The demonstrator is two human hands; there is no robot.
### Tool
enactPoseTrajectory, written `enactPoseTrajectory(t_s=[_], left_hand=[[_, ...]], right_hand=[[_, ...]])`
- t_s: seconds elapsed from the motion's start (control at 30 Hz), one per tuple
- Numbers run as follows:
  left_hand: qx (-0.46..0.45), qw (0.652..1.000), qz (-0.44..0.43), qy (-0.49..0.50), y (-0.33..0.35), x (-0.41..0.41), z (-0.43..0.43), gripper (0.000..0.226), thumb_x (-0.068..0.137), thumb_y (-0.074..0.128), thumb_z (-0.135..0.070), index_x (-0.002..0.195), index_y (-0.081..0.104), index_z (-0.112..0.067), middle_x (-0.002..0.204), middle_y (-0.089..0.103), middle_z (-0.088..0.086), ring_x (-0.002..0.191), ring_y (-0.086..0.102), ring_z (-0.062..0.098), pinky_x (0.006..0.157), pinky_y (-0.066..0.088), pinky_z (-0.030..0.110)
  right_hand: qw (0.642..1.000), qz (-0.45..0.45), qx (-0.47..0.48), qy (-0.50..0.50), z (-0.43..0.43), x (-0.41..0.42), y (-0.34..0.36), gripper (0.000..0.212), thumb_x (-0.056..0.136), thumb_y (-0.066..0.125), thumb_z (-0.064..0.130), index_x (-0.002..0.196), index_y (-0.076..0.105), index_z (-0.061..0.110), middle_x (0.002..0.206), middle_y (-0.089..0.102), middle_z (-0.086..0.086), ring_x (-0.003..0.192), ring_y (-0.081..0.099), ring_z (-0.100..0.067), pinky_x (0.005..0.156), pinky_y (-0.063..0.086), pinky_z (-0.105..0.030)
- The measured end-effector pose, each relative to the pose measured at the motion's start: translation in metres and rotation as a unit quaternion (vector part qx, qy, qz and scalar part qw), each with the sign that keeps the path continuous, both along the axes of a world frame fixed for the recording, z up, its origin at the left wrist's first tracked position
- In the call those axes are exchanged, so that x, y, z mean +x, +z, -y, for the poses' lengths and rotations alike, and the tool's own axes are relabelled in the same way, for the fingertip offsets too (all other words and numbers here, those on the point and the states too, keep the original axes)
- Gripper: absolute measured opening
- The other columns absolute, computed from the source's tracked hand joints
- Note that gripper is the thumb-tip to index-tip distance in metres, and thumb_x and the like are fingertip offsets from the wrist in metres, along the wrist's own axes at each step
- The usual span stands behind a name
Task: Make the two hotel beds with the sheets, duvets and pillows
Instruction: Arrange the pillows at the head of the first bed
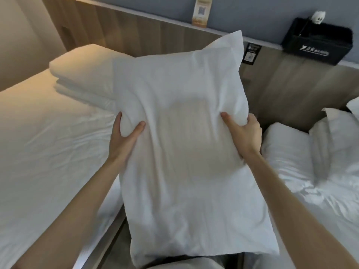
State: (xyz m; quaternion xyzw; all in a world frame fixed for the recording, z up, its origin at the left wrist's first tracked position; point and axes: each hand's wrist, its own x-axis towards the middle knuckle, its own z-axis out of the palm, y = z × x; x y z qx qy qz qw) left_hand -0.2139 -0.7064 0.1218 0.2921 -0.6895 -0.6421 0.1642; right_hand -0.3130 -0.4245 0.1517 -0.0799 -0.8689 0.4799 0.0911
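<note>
Between the two beds, left hand [124,136] and right hand [242,133] each grip a side of the white pillow [184,142], held upright.

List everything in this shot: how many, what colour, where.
held pillow: one, white, upright at centre between the beds
left bed: one, white sheet, left side
bedding pile: one, white, head of the left bed
right bed: one, rumpled white linen, right side
loose pillows: at least two, white, head of the right bed
headboard panel: one, wood-coloured, behind both beds
card: one, orange, above the headboard panel
QR sign: one, black, on the headboard panel
bag: one, black, atop the headboard panel, upper right
small figure: one, white, at the bag's top
left hand: one, grips the held pillow's left edge
right hand: one, grips its right edge
</note>
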Motion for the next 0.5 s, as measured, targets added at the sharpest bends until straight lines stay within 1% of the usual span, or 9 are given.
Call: enactPoseTrajectory(t_s=[0.07,0.13,0.2,0.3,0.4,0.5], left_hand=[[-0.007,1.0,-0.001,0.029,0.002,-0.004,0.029,0.085,0.077,0.074,-0.05,0.148,0.028,-0.04,0.144,0.045,-0.014,0.126,0.048,0.01,0.105,0.041,0.033],[-0.004,0.998,-0.005,0.061,0.005,-0.01,0.055,0.082,0.081,0.073,-0.045,0.149,0.028,-0.039,0.145,0.043,-0.014,0.125,0.048,0.01,0.104,0.041,0.032],[-0.004,0.996,-0.007,0.089,0.004,-0.018,0.078,0.082,0.082,0.072,-0.043,0.149,0.027,-0.038,0.146,0.042,-0.013,0.124,0.048,0.011,0.103,0.042,0.033],[-0.01,0.991,0.003,0.135,-0.002,-0.035,0.113,0.082,0.08,0.073,-0.048,0.148,0.028,-0.04,0.148,0.041,-0.012,0.129,0.046,0.015,0.105,0.041,0.037],[-0.025,0.983,0.011,0.18,-0.012,-0.063,0.144,0.081,0.08,0.071,-0.052,0.147,0.029,-0.04,0.148,0.041,-0.011,0.131,0.045,0.019,0.107,0.04,0.042],[-0.042,0.974,0.017,0.221,-0.018,-0.098,0.171,0.079,0.081,0.07,-0.051,0.148,0.03,-0.038,0.148,0.042,-0.011,0.13,0.046,0.018,0.106,0.04,0.037]], right_hand=[[1.0,0.003,-0.001,0.031,0.036,-0.021,0.006,0.072,0.066,0.067,0.075,0.113,0.059,0.022,0.099,0.062,0.013,0.097,0.061,-0.016,0.086,0.051,-0.038],[0.998,0.01,-0.007,0.065,0.07,-0.046,0.007,0.071,0.067,0.068,0.073,0.113,0.058,0.02,0.099,0.064,0.012,0.095,0.062,-0.017,0.084,0.052,-0.038],[0.995,0.01,-0.003,0.098,0.104,-0.073,0.007,0.069,0.066,0.068,0.074,0.11,0.059,0.021,0.102,0.067,0.008,0.095,0.064,-0.018,0.086,0.054,-0.041],[0.99,0.011,0.014,0.14,0.153,-0.117,0.002,0.068,0.065,0.066,0.075,0.103,0.058,0.02,0.101,0.067,0.004,0.096,0.064,-0.022,0.087,0.053,-0.043],[0.983,0.017,0.023,0.18,0.2,-0.167,-0.004,0.078,0.063,0.063,0.08,0.11,0.058,0.017,0.108,0.067,-0.001,0.102,0.062,-0.026,0.091,0.051,-0.043],[0.973,0.016,0.026,0.229,0.245,-0.222,-0.013,0.087,0.064,0.062,0.081,0.119,0.059,0.013,0.115,0.066,-0.004,0.107,0.062,-0.027,0.091,0.051,-0.039]])
